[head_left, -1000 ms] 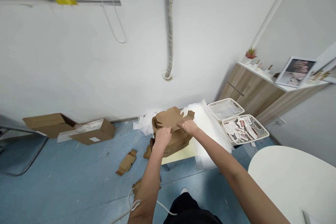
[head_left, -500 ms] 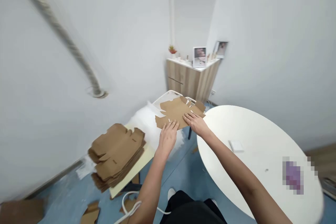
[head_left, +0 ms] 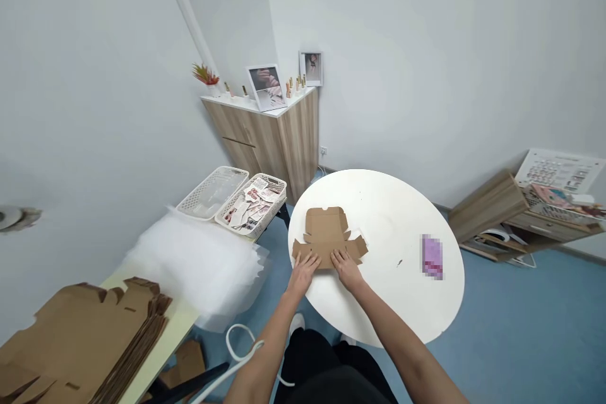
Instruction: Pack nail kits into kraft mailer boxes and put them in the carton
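1. Half a second earlier, the flat brown corrugated cardboard box blank (head_left: 326, 233) sat at the rim of the round white tabletop (head_left: 402, 278), over the baskets. Now it lies flat on the tabletop, in the part nearest the person, with its flaps spread out.
2. The view has swung to the right. The stack of flat brown cardboard box blanks (head_left: 80, 347) now sits in the lower left corner, cut off by the frame, on a pale yellow tabletop (head_left: 158, 322).
3. The left hand (head_left: 303, 271) and the right hand (head_left: 346, 268) are both open and unclenched, side by side. Their palms and fingers press down on the near edge of the loose blank, and neither grips it.
4. Counted: two hands, one loose blank, one stack, two white plastic lattice baskets, and two framed photographs. The sheets in the stack are too tightly packed to count.
5. The white basket with printed paper cards (head_left: 250, 208) stands just beside the empty-looking white basket (head_left: 211, 192). Next to them lies a heap of translucent white plastic film (head_left: 189, 265). The framed photographs (head_left: 264, 87) (head_left: 310, 68) stand on a light wood cabinet (head_left: 265, 145), well apart from the hands. A blurred purple patch (head_left: 432, 257) lies on the tabletop, too obscured to identify.
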`<state>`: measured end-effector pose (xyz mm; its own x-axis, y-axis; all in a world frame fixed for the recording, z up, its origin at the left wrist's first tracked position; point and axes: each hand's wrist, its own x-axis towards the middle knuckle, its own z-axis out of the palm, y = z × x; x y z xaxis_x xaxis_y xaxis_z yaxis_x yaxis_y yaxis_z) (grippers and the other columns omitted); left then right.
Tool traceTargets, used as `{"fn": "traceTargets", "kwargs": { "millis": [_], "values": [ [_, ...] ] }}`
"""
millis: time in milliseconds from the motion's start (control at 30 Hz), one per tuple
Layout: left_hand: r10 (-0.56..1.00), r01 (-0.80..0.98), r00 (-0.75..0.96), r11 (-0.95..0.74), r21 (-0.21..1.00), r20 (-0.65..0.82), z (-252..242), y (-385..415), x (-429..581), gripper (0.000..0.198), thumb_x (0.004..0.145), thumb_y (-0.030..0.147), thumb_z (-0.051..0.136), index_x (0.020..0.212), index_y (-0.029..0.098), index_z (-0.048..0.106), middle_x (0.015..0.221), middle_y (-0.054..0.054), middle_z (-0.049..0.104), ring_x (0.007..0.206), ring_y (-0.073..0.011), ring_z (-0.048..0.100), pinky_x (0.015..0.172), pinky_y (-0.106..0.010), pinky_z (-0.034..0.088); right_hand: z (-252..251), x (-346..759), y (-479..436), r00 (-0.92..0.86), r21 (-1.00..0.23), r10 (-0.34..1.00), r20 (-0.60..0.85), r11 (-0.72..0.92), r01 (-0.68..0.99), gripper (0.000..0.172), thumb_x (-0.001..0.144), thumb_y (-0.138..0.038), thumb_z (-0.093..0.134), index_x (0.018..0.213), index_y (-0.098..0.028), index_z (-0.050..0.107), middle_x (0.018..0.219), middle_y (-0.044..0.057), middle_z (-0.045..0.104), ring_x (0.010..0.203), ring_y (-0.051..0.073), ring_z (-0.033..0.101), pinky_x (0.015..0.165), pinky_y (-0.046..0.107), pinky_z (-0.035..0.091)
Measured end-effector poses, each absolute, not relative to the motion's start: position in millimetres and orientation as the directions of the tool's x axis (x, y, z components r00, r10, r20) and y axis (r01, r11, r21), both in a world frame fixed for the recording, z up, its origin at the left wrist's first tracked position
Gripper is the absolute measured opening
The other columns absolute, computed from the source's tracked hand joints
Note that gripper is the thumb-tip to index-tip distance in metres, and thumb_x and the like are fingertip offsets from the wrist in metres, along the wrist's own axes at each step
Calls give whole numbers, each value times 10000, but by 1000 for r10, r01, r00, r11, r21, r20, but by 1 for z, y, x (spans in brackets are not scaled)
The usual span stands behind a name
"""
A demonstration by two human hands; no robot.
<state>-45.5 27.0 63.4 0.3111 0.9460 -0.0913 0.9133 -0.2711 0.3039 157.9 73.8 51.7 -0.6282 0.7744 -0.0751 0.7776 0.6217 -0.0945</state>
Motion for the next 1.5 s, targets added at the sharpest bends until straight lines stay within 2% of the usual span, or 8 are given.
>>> {"fn": "traceTargets", "kwargs": {
  "millis": [233, 333, 533, 733, 900, 1067, 1367, 1500],
  "values": [
    [946, 922, 319, -295, 249, -60, 7, 27, -70, 513, 921, 104, 340, 1362, 293, 521, 1416, -44, 539, 1348, -235, 447, 1177, -591, 176, 11, 144, 51, -571, -302, 800, -187, 506, 808, 532, 914, -199, 378, 1442, -152, 421, 1515, 143, 392, 1398, 306, 337, 1119, 518, 290],
    [944, 922, 329, -319, 218, -8, -1, 34, -77, 506, 901, 119, 384, 1373, 252, 513, 1416, -72, 537, 1335, -251, 457, 1185, -600, 117, 19, 143, 62, -518, -441, 846, -126, 420, 793, 432, 956, -346, 362, 1299, -167, 555, 1382, 140, 537, 1295, 291, 444, 1087, 484, 311],
    [927, 912, 371, -376, 161, 60, -12, 35, -71, 483, 914, 181, 414, 1392, 179, 486, 1454, -132, 481, 1383, -284, 384, 1173, -583, 178, 36, 178, 123, 174, -576, 984, 46, -116, 809, 333, 962, -324, 305, 1081, -179, 580, 1110, 131, 580, 1052, 273, 506, 908, 396, 402],
    [918, 903, 392, -397, 163, 66, -30, 32, -73, 518, 918, 137, 415, 1418, 267, 447, 1516, -126, 386, 1420, -313, 317, 1067, -511, 398, 20, 204, 170, 397, -445, 868, -297, -494, 747, 480, 790, -352, 604, 1199, -113, 523, 1224, 214, 526, 1163, 366, 460, 900, 424, 402],
    [915, 901, 400, -404, 158, 57, -35, 32, -74, 596, 885, 43, 399, 1430, 282, 431, 1530, -126, 366, 1432, -306, 291, 1080, -498, 388, 10, 205, 181, 378, -447, 855, -356, -511, 734, 432, 712, -398, 692, 1036, -151, 550, 1169, 200, 557, 1130, 347, 505, 887, 397, 419],
    [917, 903, 397, -396, 166, 28, -33, 36, -65, 619, 872, 15, 397, 1432, 275, 437, 1541, -132, 344, 1433, -308, 289, 1095, -496, 367, 15, 213, 181, 264, -595, 872, -412, -477, 647, 354, 720, -349, 646, 993, -221, 462, 926, 56, 620, 826, 230, 598, 707, 312, 448],
    [855, 844, 518, -506, 178, -29, -25, 58, 6, 668, 853, -13, 374, 1463, 261, 385, 1527, -148, 365, 1428, -302, 301, 1095, -520, 354, 77, 289, 179, 484, -728, 871, -79, -382, 570, 401, 785, -460, 553, 1103, -237, 454, 905, 38, 626, 732, 213, 577, 659, 317, 437],
    [819, 813, 571, -554, 177, -59, -21, 66, 43, 617, 857, -7, 397, 1427, 224, 441, 1496, -165, 408, 1403, -298, 352, 1097, -505, 356, 92, 303, 178, 242, -845, 967, -84, -197, 496, 407, 759, -446, 617, 1097, -239, 524, 994, 31, 653, 798, 198, 602, 727, 326, 487]
  ]
}}
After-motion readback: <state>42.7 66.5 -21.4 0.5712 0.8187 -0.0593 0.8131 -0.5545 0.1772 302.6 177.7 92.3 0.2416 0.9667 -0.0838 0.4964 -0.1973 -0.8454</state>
